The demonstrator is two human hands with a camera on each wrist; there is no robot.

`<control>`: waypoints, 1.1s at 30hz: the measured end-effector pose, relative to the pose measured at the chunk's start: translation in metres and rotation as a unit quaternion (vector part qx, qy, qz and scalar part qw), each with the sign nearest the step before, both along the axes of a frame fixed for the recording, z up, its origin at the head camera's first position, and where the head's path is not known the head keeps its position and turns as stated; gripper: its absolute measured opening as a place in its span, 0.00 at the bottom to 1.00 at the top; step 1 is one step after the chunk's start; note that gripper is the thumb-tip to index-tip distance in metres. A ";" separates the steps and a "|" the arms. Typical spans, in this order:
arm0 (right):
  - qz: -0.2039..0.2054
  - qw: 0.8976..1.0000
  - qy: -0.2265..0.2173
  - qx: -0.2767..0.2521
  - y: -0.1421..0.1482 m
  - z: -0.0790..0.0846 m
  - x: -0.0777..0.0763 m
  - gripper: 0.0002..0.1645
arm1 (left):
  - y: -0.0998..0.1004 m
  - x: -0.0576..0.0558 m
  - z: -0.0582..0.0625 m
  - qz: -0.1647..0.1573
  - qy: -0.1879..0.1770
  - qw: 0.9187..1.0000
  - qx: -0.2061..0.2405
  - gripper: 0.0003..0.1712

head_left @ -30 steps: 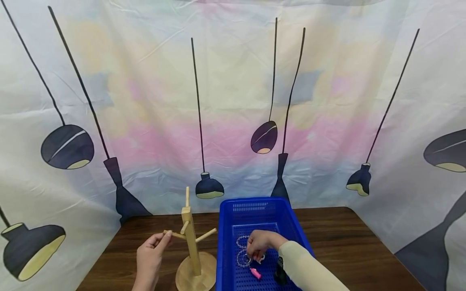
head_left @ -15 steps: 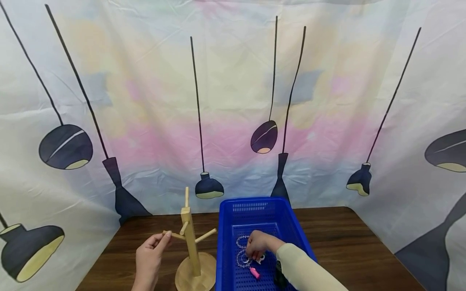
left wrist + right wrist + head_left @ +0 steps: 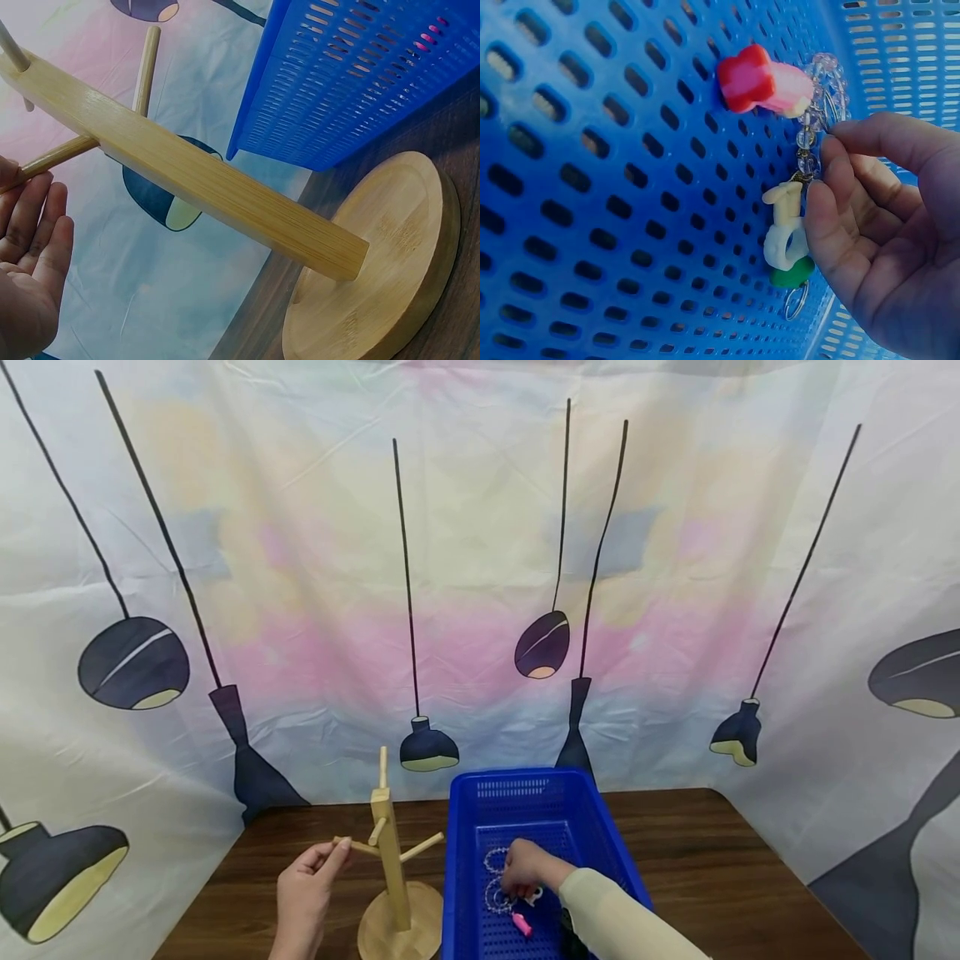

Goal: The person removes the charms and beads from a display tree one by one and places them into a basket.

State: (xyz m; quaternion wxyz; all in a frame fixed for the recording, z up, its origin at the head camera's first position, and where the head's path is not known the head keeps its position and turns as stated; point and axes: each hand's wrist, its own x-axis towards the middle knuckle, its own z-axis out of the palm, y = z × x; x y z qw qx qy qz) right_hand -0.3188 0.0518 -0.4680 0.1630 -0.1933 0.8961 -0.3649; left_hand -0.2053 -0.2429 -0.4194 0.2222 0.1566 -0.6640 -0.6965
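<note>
On the left, my left hand (image 3: 303, 897) pinches the tip of a peg (image 3: 362, 847) on a wooden mug tree (image 3: 393, 868). Its round base (image 3: 375, 255) stands on the table. My right hand (image 3: 528, 864) is down inside the blue basket (image 3: 517, 774). Between thumb and index finger it pinches the metal ring of a clear beaded keychain (image 3: 806, 142). A pink charm with a red flower-shaped end (image 3: 765, 82) lies by the beads. Close under the fingers is a white and green charm (image 3: 784, 247) with its own metal ring; the hand partly hides these things.
Another clear bead loop (image 3: 495, 859) lies farther back in the basket. A black object (image 3: 572, 935) is partly hidden under the right sleeve (image 3: 622, 910). The brown wooden table (image 3: 697, 860) ends at a hanging cloth (image 3: 480, 568) printed with lamps.
My right hand and sleeve have shifted slightly left within the basket. My left hand keeps its hold on the peg, and the view has moved a little.
</note>
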 end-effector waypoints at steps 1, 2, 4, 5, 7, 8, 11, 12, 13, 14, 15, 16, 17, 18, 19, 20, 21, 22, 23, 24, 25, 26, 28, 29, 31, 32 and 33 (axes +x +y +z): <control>-0.002 1.000 0.001 0.003 0.000 -0.001 0.000 0.10 | 0.000 0.001 0.000 0.000 -0.002 1.000 0.000 0.11; -0.004 1.000 0.003 0.006 -0.001 -0.001 0.000 0.10 | 0.000 0.001 0.000 -0.001 -0.003 1.000 0.001 0.11; -0.006 1.000 0.008 0.014 -0.001 -0.002 0.000 0.12 | 0.001 0.001 0.000 -0.002 -0.001 1.000 0.003 0.12; -0.007 1.000 0.011 0.018 -0.001 -0.002 0.001 0.13 | 0.001 0.001 0.000 -0.002 0.001 1.000 0.005 0.12; -0.005 0.999 0.020 0.027 -0.001 -0.001 0.001 0.15 | 0.002 0.000 0.000 -0.002 0.005 1.000 0.005 0.12; -0.004 0.999 0.024 0.030 -0.001 -0.001 0.001 0.16 | 0.002 0.000 0.000 -0.003 0.007 1.000 0.006 0.13; -0.003 0.999 0.036 0.039 -0.001 0.000 0.003 0.19 | 0.003 -0.001 0.001 -0.003 0.014 1.000 0.010 0.13; -0.002 0.998 0.040 0.041 -0.001 0.001 0.003 0.19 | 0.003 -0.002 0.001 -0.005 0.016 1.000 0.010 0.13; -0.002 0.998 0.043 0.043 -0.001 0.001 0.004 0.19 | 0.003 -0.002 0.001 -0.006 0.019 1.000 0.011 0.13; 0.000 0.998 0.044 0.044 -0.001 0.002 0.005 0.19 | 0.003 -0.002 0.001 -0.004 0.020 1.000 0.011 0.12; 0.002 0.998 0.044 0.045 -0.001 0.003 0.005 0.18 | 0.002 -0.002 0.001 -0.004 0.020 1.000 0.010 0.12; 0.005 0.998 0.044 0.048 -0.001 0.004 0.005 0.17 | 0.002 -0.002 0.001 -0.007 0.021 1.000 0.009 0.12; 0.008 0.998 0.042 0.049 -0.001 0.005 0.005 0.17 | 0.002 -0.002 0.001 -0.008 0.020 1.000 0.008 0.12; 0.011 0.998 0.041 0.051 0.000 0.007 0.005 0.16 | 0.002 -0.002 0.001 -0.008 0.016 1.000 0.008 0.12; 0.014 0.998 0.039 0.054 0.001 0.009 0.005 0.15 | 0.003 -0.002 0.001 -0.008 0.012 1.000 0.007 0.12; 0.018 0.998 0.037 0.057 0.002 0.012 0.004 0.14 | 0.003 -0.002 0.001 -0.009 0.010 1.000 0.008 0.13; 0.022 0.997 0.035 0.060 0.004 0.016 0.004 0.14 | 0.003 -0.002 0.001 -0.012 0.009 1.000 0.008 0.13; 0.026 0.997 0.034 0.063 0.006 0.021 0.003 0.13 | 0.003 -0.001 0.002 -0.014 0.007 1.000 0.009 0.13; 0.033 0.997 0.034 0.067 0.009 0.028 0.003 0.13 | 0.003 -0.001 0.002 -0.016 0.004 1.000 0.011 0.13; 0.040 0.996 0.037 0.070 0.011 0.035 0.003 0.13 | 0.003 -0.001 0.002 -0.019 0.003 1.000 0.010 0.13; 0.050 0.996 0.038 0.069 0.015 0.043 0.003 0.13 | 0.003 0.000 0.002 -0.020 0.001 1.000 0.010 0.13; 0.060 0.995 0.041 0.066 0.019 0.052 0.004 0.13 | 0.002 0.000 0.002 -0.023 -0.001 1.000 0.009 0.12; 0.082 0.994 0.046 0.053 0.030 0.071 0.007 0.14 | 0.000 0.000 0.002 -0.030 -0.009 0.999 0.007 0.11; 0.091 0.994 0.048 0.043 0.036 0.080 0.009 0.15 | -0.001 0.000 0.003 -0.033 -0.013 0.999 0.004 0.10; 0.107 0.993 0.051 0.020 0.049 0.096 0.014 0.16 | -0.003 0.000 0.004 -0.044 -0.025 0.999 -0.007 0.06; 0.112 0.992 0.050 0.010 0.056 0.103 0.017 0.15 | -0.005 0.000 0.005 -0.050 -0.032 0.998 -0.017 0.05; 0.117 0.992 0.049 0.001 0.063 0.109 0.020 0.16 | -0.006 -0.001 0.006 -0.058 -0.040 0.997 -0.028 0.06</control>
